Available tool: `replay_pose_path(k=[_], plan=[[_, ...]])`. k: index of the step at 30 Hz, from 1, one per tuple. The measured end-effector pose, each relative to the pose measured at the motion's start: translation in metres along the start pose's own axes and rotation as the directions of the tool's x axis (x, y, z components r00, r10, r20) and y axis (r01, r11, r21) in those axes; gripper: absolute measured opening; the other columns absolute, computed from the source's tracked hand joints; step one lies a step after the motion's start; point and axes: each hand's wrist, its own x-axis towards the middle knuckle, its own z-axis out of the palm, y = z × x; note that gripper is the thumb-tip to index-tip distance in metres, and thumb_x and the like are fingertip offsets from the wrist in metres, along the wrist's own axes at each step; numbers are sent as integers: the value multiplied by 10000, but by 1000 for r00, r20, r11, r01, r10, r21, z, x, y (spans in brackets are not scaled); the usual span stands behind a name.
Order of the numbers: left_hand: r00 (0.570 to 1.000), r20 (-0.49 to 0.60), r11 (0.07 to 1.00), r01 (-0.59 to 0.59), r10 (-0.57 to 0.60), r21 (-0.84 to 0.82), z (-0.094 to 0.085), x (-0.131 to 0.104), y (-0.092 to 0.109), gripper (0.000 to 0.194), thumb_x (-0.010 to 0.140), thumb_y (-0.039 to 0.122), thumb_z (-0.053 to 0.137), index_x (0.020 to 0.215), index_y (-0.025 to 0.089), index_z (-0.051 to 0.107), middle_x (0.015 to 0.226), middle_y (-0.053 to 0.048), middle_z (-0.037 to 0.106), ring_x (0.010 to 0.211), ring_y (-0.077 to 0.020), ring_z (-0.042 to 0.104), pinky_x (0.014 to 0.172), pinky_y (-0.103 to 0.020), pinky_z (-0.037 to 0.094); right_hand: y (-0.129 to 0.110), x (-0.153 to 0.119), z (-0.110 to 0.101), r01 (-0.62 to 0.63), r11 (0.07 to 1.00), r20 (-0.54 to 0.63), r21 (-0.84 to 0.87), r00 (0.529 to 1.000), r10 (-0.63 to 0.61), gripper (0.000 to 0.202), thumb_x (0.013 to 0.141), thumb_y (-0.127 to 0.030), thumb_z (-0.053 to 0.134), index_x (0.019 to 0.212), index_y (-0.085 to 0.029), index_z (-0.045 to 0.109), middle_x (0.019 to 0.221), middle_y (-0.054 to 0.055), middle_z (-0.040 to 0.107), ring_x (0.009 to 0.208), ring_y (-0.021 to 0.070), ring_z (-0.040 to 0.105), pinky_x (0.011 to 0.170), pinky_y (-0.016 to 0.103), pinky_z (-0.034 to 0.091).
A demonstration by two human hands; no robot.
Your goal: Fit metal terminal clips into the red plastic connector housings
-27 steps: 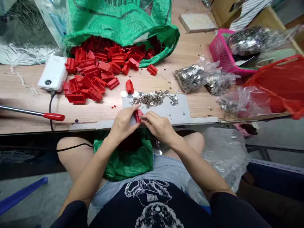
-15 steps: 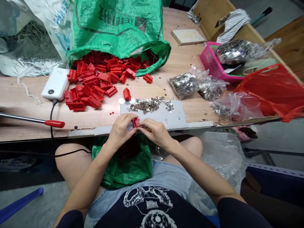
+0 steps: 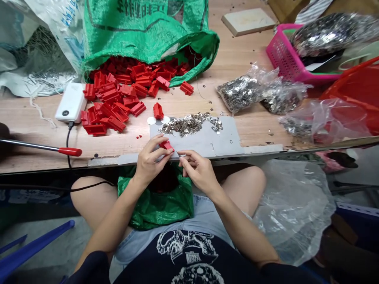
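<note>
Above the table's front edge, my left hand (image 3: 149, 161) is closed on a small red plastic housing (image 3: 167, 146), thumb and fingers pinching its sides. My right hand (image 3: 199, 170) sits just to its right, fingers curled around a slim tool with a thin metal tip (image 3: 178, 154). That tip points at the housing with a small gap between them; most of the handle is hidden by the fingers. Beyond both hands, a heap of small metal clips (image 3: 186, 125) lies on a grey mat (image 3: 204, 144). A single red housing (image 3: 158, 111) rests behind the mat's left end.
More red housings (image 3: 111, 102) spill from a green woven sack (image 3: 148, 33). At left are a white power bank (image 3: 71, 103) and a red-tipped lever (image 3: 70, 151). Bagged metal parts (image 3: 239, 94) and a pink basket (image 3: 286, 55) stand right. A green bag (image 3: 166, 213) lies on my lap.
My right hand has drawn the tool's tip back from the red housing, slightly down and right. My left hand has turned the housing to a tilt. The camera view has shifted.
</note>
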Motion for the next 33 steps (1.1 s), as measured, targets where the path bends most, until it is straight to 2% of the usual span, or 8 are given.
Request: replay_pose_path(k=[3, 6, 12, 17, 23, 28, 33], plan=[[1000, 16, 1000, 22, -22, 6, 1, -1, 0, 41, 943, 225, 687, 921, 207, 718, 1188, -92, 711, 1124, -198, 702, 933, -352, 610, 2, 4, 7, -5, 994, 33, 106, 999, 1, 296, 998, -413, 578, 1182, -196, 657, 787, -16, 652, 508, 89, 620, 516, 225, 513], [1000, 3, 1000, 10, -10, 18, 1, 0, 2, 33, 933, 201, 698, 902, 201, 706, 1161, -98, 719, 1109, -200, 702, 922, -360, 607, 5, 5, 9, 4, 986, 43, 166, 999, -11, 285, 1006, -415, 567, 1154, -192, 663, 776, -21, 641, 498, 85, 617, 499, 221, 515], [1000, 7, 1000, 3, -3, 2, 1, 0, 4, 60, 913, 139, 708, 923, 197, 697, 1170, -105, 722, 1160, -225, 693, 954, -410, 610, 6, 5, 9, 64, 997, -19, 50, 998, -63, 265, 996, -329, 584, 1173, -181, 715, 779, 0, 714, 499, 86, 626, 509, 217, 528], [1000, -1, 1000, 3, -3, 7, 2, 0, 4, 87, 896, 118, 722, 930, 195, 700, 1187, -110, 723, 1169, -235, 693, 968, -433, 612, 3, 5, 12, 126, 990, -129, -71, 983, -134, 252, 956, -267, 631, 1143, -176, 772, 942, 68, 804, 770, 166, 763, 699, 254, 615], [1000, 1, 999, 26, -26, 36, 3, -1, 6, 71, 905, 144, 717, 918, 212, 703, 1200, -92, 732, 1200, -244, 688, 982, -455, 613, 5, 3, 15, 54, 997, -133, -56, 989, -61, 280, 963, -297, 620, 1178, -199, 771, 909, 60, 801, 699, 165, 748, 686, 276, 621], [997, 23, 996, 74, -76, 53, 4, -2, 7, 57, 931, 178, 692, 895, 220, 705, 1201, -77, 735, 1219, -240, 680, 992, -466, 610, 6, 3, 20, 43, 997, -147, -58, 988, -51, 271, 976, -309, 595, 1150, -183, 760, 899, 65, 789, 683, 157, 729, 648, 260, 595], [1000, -4, 999, 27, -27, 33, 4, -1, 6, 52, 913, 154, 712, 896, 203, 707, 1191, -92, 737, 1207, -240, 685, 988, -452, 611, 4, 5, 26, 70, 995, -188, -76, 979, -83, 245, 979, -304, 578, 1098, -170, 746, 880, 66, 772, 663, 149, 713, 630, 250, 562]])
